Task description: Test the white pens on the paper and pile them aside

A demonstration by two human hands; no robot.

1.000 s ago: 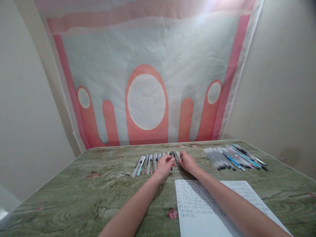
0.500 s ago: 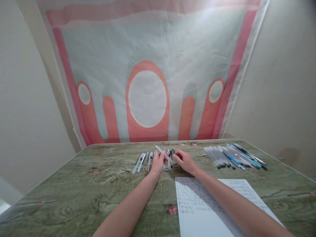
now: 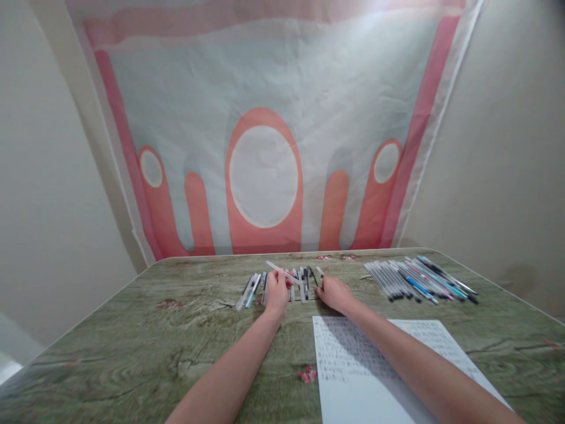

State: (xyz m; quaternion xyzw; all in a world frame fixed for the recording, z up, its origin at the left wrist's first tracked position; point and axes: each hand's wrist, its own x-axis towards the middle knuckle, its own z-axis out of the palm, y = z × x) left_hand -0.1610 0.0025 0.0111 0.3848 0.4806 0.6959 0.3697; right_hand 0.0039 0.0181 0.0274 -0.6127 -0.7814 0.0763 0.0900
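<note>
Translucent pen tube [image 3: 292, 278], pinched by the left hand [image 3: 277, 288] above the pen row [image 3: 252, 292], toward the bench's [image 3: 132, 335] far edge! Lifting a tube looks the step; next calls for a steady, light pinch. Long axis slants far-left to near-right, tip unclear; right hand [image 3: 334, 293] meets a pale pen [image 3: 319, 271], grip hidden, can't tell

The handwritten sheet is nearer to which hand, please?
Right: the right hand is just beyond the handwritten sheet; the left hand is farther away, off its far-left corner.
</note>
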